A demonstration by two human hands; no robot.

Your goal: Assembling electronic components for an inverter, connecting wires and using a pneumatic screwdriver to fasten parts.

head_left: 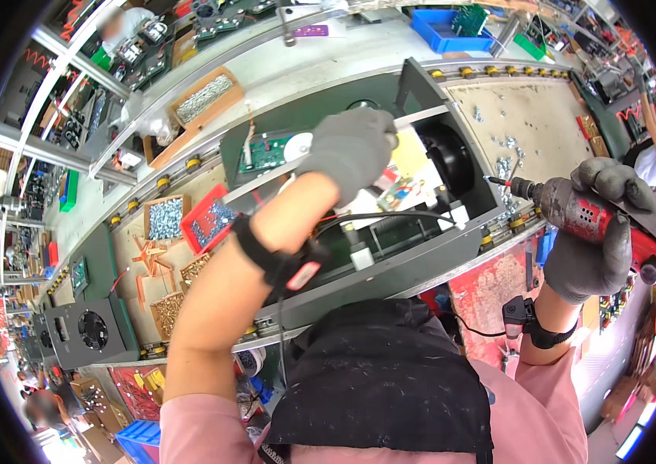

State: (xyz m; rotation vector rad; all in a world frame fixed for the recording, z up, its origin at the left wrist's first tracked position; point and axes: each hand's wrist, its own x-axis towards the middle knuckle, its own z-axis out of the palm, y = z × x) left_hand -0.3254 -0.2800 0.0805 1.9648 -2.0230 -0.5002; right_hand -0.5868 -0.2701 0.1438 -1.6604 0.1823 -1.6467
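Gripping the red power screwdriver (pixel 572 210), the gloved right hand (pixel 589 267) has its fingers wrapped round the tool, which lies on the right with its bit just beside the end wall of an open dark grey metal case (pixel 436 249). The driver looks fairly heavy and rigid, scuffed but sturdy; the body behind its nose seems the sound place to hold, clear of the bit. The gloved left hand (pixel 353 151) is over the case with its fingers curled; blur and angle hide the fingertips, so I cannot tell whether it pinches anything. The case itself looks stiff and awkward, best taken by its outer walls, while the green circuit board (pixel 266 156) inside is probably fragile and better held by its edges.

Several things crowd the tool: the case's walls, a metal crossbar (pixel 421 116) over the opening, a bulky black round part (pixel 449 155) at the right end and a looping black cable (pixel 390 216) along the near side. Loose screws (pixel 506 166) are scattered on the desk (pixel 544 100) beyond the end wall. To the left are a red tray (pixel 208 246) and a cardboard box (pixel 165 219) of small fasteners
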